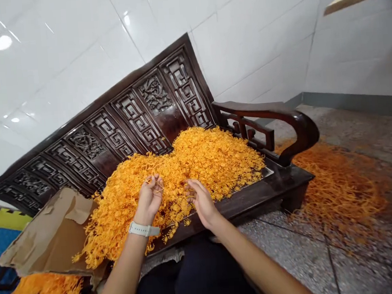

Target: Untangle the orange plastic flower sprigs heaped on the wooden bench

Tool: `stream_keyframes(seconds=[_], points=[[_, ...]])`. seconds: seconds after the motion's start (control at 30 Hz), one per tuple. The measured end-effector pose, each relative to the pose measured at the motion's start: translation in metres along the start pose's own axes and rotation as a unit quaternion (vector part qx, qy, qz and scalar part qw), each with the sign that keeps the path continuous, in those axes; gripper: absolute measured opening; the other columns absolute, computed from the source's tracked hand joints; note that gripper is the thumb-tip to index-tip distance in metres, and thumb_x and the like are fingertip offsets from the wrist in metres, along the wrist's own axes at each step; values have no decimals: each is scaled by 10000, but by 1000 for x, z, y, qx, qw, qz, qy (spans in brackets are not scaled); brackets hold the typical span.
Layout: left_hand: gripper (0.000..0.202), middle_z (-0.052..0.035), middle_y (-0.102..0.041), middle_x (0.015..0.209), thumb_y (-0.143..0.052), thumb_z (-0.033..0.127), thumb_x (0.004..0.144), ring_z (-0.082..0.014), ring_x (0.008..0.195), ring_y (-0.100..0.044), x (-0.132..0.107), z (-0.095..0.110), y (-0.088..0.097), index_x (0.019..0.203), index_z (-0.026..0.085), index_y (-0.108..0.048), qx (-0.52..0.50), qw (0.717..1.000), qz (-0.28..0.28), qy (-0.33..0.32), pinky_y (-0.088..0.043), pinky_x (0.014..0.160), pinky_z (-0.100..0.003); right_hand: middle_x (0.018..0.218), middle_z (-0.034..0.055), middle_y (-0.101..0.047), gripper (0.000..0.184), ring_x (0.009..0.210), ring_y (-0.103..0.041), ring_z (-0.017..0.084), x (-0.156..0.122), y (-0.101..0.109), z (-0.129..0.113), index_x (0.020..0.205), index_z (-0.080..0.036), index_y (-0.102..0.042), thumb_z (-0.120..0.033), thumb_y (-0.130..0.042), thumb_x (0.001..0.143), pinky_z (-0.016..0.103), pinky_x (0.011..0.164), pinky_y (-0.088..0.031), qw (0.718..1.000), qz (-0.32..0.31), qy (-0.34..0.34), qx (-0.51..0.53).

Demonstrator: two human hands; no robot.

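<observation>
By the settee's front edge, the left hand pinches an orange strand. Can't tell the right hand grip. Best pinch lightly.

Glare spotted the bright tiled wall beyond the left hand; orange floor strands right of the right hand looked blurred.

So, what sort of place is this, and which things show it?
Probably a room in a home, perhaps doubling as a workspace: a dark carved wooden bench heaped with curly orange pieces, a glossy white tiled wall, and a loose orange pile on the speckled grey floor.
</observation>
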State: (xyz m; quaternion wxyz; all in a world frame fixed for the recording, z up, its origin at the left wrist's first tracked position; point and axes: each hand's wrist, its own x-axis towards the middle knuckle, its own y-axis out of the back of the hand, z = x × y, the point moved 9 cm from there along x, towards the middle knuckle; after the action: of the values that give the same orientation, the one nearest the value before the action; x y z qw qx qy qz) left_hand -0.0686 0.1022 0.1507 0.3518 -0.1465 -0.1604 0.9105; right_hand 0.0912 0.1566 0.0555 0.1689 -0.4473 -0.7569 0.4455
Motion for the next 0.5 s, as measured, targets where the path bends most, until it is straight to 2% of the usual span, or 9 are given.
stream_keyframes(seconds=[0.03,0.1,0.17,0.23,0.33,0.4,0.5], points=[[194,-47,-719,916,-532,-33,966,-85,730,-712,-6,-11,-2,983,159,-553,1,1000,-12,13,-605,728,-164,1008,27,-667,450,802,-594,142,-5,3,13,1085,-234,-687,-565,-786,798,256,694,-487,1000,6,-8,19],[207,-60,-732,968,-601,-14,940,-108,765,-728,-18,-24,-6,1026,171,-566,16,998,-50,21,-608,713,-178,1004,43,-690,512,822,-620,163,-17,-4,35,1084,-226,-709,-653,-768,806,282,716,-508,997,-33,-36,58],[281,-34,-725,959,-671,-8,889,-102,713,-704,-26,-25,-12,1041,203,-566,40,995,-94,-3,-582,646,-166,902,53,-682,511,756,-608,165,-28,-18,48,1008,-191,-728,-664,-764,816,286,658,-488,990,-102,-56,81],[333,3,-695,888,-691,-23,840,-80,620,-641,-25,-22,-19,1025,222,-564,55,992,-116,-22,-527,565,-146,834,41,-665,453,703,-586,147,-36,-27,52,986,-180,-731,-597,-799,824,273,623,-461,987,-135,-56,73],[349,19,-658,836,-633,-60,809,-65,586,-596,-12,-17,-21,996,222,-548,39,995,-88,-25,-487,544,-135,748,-3,-609,387,609,-518,94,-39,-28,51,991,-172,-726,-500,-842,822,238,585,-408,991,-119,-54,38],[388,16,-652,846,-559,-109,786,-57,599,-590,-4,-12,-19,989,220,-525,-1,998,-64,-23,-484,567,-126,659,-45,-504,383,538,-414,61,-40,-31,50,936,-158,-707,-491,-851,815,219,531,-330,992,-106,-59,28],[470,17,-628,851,-462,-173,731,-42,590,-563,0,-7,-18,993,215,-497,-65,996,-60,-6,-453,565,-109,617,-86,-367,408,508,-279,43,-48,-43,51,888,-159,-647,-505,-850,816,210,494,-238,990,-116,-78,21]])
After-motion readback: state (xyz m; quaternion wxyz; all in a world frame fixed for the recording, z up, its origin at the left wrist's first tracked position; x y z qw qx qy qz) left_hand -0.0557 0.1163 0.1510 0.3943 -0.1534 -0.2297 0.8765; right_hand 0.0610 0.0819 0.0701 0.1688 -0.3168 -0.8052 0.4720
